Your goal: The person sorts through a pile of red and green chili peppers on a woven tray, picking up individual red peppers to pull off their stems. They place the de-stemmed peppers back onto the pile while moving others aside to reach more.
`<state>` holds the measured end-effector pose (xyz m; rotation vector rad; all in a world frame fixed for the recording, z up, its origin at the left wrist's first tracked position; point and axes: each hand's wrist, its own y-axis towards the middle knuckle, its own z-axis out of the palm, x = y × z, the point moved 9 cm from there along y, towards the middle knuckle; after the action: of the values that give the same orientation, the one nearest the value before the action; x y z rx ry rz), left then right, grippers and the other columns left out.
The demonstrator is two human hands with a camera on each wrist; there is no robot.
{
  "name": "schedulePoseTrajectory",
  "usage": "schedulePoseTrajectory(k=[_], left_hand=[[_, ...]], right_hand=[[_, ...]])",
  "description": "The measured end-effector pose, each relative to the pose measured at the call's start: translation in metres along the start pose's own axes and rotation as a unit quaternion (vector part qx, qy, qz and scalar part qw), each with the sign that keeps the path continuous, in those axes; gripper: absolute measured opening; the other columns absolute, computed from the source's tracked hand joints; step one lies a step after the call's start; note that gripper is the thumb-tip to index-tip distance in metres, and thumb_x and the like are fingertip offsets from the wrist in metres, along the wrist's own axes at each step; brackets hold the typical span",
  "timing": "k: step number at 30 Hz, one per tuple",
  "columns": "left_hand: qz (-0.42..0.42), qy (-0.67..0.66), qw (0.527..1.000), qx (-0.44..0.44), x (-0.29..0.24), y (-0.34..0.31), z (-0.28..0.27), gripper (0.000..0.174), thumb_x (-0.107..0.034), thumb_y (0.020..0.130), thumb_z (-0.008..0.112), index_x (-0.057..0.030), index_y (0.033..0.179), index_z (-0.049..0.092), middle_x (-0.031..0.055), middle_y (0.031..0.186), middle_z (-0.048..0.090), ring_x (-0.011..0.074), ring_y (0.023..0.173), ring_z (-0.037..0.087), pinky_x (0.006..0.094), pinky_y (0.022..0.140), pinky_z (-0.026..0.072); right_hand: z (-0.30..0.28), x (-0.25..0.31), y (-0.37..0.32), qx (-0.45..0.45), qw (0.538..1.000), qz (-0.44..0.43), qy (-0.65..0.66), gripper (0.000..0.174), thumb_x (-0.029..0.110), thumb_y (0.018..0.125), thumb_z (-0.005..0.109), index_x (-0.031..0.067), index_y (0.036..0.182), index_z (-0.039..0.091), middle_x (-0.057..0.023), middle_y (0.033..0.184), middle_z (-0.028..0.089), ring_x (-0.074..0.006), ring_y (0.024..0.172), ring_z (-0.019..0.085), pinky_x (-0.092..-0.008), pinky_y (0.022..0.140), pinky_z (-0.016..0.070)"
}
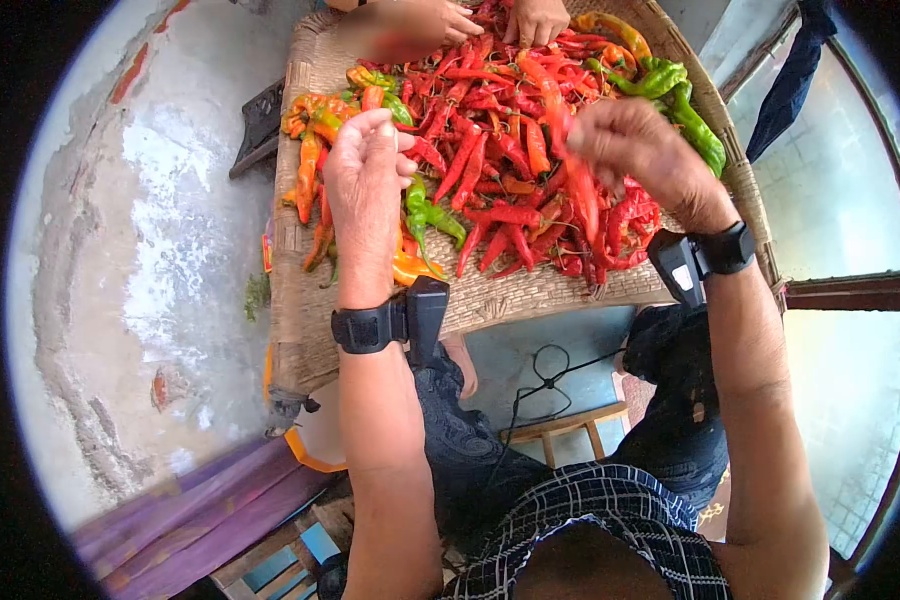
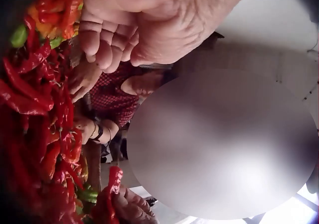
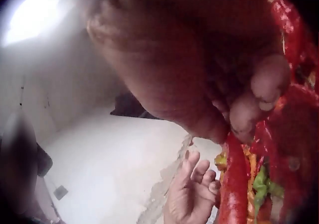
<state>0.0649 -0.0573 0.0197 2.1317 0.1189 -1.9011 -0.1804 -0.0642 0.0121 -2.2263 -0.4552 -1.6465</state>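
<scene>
"What's on the left of the woven tray?"

"Orange peppers point(image 1: 305, 182), some blotched with green, lie along its left side. The left hand point(image 1: 368, 175) hovers above them, released, its fingers loosely bent with nothing in them. Beside it, pale green peppers point(image 1: 428, 215) lie twisted on the woven tray point(image 1: 490, 308)."

"And further in?"

"Red peppers point(image 1: 475, 150) heap over the middle of the woven tray. They're slim and glossy, many wrinkled or bent, mixed with a few orange ones. At its far edge, another person's hands point(image 1: 536, 20) reach into the heap."

"Where's the one being handled?"

"Right of the middle, above the woven tray: a long red pepper point(image 1: 582, 195), smooth, shiny and tapering, deep red all along what shows. It's blurred in the head view, so I can't tell its stem from its tip there."

"What has hold of it?"

"The right hand point(image 1: 650, 150). It's grasping the pepper in bent fingers; exactly which ones press on it, I can't tell."

"Anything beyond that?"

"Thick, curled green peppers point(image 1: 698, 130), just inside the right rim of the woven tray."
</scene>
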Motion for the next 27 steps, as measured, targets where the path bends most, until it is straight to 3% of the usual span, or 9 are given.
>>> schedulePoseTrajectory(k=[4, 6, 8, 10, 13, 16, 20, 25, 27], left_hand=[[0.024, 0.083, 0.996, 0.036, 0.026, 0.009, 0.006, 0.025, -0.019, 0.091, 0.059, -0.0012, 0.109, 0.058, 0.0097, 0.083, 0.066, 0.0151, 0.065, 0.06, 0.0275, 0.06, 0.0487], [0.051, 0.304, 0.944, 0.119, 0.037, 0.007, 0.03, 0.027, -0.018, 0.087, 0.062, -0.0009, 0.107, 0.058, 0.017, 0.088, 0.067, 0.0293, 0.074, 0.065, 0.0366, 0.067, 0.0508], [0.118, 0.465, 0.869, 0.123, 0.036, -0.005, 0.047, 0.031, -0.023, 0.086, 0.063, -0.0042, 0.111, 0.057, 0.0232, 0.089, 0.066, 0.0382, 0.085, 0.064, 0.044, 0.075, 0.0498], [0.042, 0.53, 0.834, 0.148, 0.041, -0.009, 0.061, 0.033, -0.024, 0.084, 0.064, -0.0038, 0.109, 0.057, 0.0236, 0.09, 0.066, 0.0419, 0.09, 0.062, 0.0486, 0.077, 0.0485], [0.126, 0.522, 0.835, 0.122, 0.041, -0.011, 0.071, 0.034, -0.024, 0.082, 0.066, -0.0036, 0.108, 0.056, 0.024, 0.088, 0.065, 0.0427, 0.088, 0.062, 0.0503, 0.076, 0.048], [0.067, 0.554, 0.814, 0.162, 0.054, -0.006, 0.073, 0.03, -0.023, 0.081, 0.066, -0.0034, 0.103, 0.057, 0.0241, 0.086, 0.065, 0.0426, 0.086, 0.062, 0.0515, 0.075, 0.0474], [0.065, 0.427, 0.886, 0.167, 0.022, -0.011, 0.078, 0.033, -0.028, 0.078, 0.07, -0.0024, 0.095, 0.059, 0.0256, 0.085, 0.065, 0.0442, 0.082, 0.062, 0.0491, 0.073, 0.0492], [-0.011, -0.011, 0.986, 0.167, 0.018, -0.015, 0.078, 0.024, -0.02, 0.087, 0.069, 0.0002, 0.096, 0.06, 0.0039, 0.083, 0.065, 0.0068, 0.073, 0.057, 0.0256, 0.063, 0.0479], [-0.038, -0.01, 0.981, 0.192, 0.022, -0.016, 0.078, 0.024, -0.021, 0.087, 0.069, 0.0, 0.094, 0.061, 0.0039, 0.082, 0.065, 0.007, 0.072, 0.056, 0.0258, 0.062, 0.0479]], right_hand=[[-0.042, -0.004, 0.01, -0.24, 0.928, -0.102, 0.265, 0.033, 0.023, 0.096, 0.056, -0.001, 0.119, 0.058, -0.0021, 0.084, 0.065, -0.0076, 0.066, 0.059, -0.0205, 0.065, 0.0497], [-0.046, -0.011, 0.009, -0.239, 0.933, -0.114, 0.245, 0.039, 0.023, 0.096, 0.056, -0.003, 0.124, 0.055, -0.0058, 0.089, 0.067, -0.0099, 0.07, 0.061, -0.0232, 0.067, 0.0519], [-0.024, -0.008, 0.01, -0.125, 0.989, -0.079, -0.03, 0.033, 0.02, 0.093, 0.059, -0.0037, 0.116, 0.06, -0.0085, 0.084, 0.067, -0.0131, 0.065, 0.062, -0.028, 0.061, 0.053], [-0.008, -0.002, 0.008, -0.144, 0.939, -0.175, -0.258, 0.03, 0.019, 0.085, 0.066, 0.0004, 0.108, 0.062, -0.0161, 0.074, 0.066, -0.0276, 0.068, 0.066, -0.0381, 0.062, 0.0522], [0.012, -0.005, 0.001, -0.129, 0.922, -0.168, -0.325, 0.032, 0.024, 0.078, 0.071, 0.0008, 0.099, 0.061, -0.0192, 0.082, 0.064, -0.0383, 0.079, 0.064, -0.0447, 0.066, 0.0513], [0.017, -0.005, 0.001, -0.156, 0.891, -0.189, -0.383, 0.032, 0.022, 0.08, 0.071, 0.0003, 0.1, 0.06, -0.016, 0.077, 0.064, -0.0351, 0.075, 0.064, -0.0431, 0.066, 0.0511], [0.017, -0.015, 0.01, -0.127, 0.897, -0.101, -0.412, 0.033, 0.025, 0.079, 0.071, -0.0002, 0.099, 0.061, -0.0193, 0.08, 0.063, -0.0374, 0.078, 0.063, -0.0447, 0.066, 0.0505], [0.027, -0.009, 0.012, -0.075, 0.976, -0.142, -0.145, 0.033, 0.025, 0.079, 0.073, -0.0023, 0.095, 0.063, -0.0141, 0.08, 0.067, -0.0276, 0.068, 0.065, -0.0406, 0.063, 0.053], [0.044, -0.012, 0.012, -0.007, 0.989, -0.137, 0.047, 0.032, 0.023, 0.084, 0.072, -0.0034, 0.099, 0.064, -0.0089, 0.077, 0.067, -0.0173, 0.06, 0.062, -0.0342, 0.056, 0.0526]])
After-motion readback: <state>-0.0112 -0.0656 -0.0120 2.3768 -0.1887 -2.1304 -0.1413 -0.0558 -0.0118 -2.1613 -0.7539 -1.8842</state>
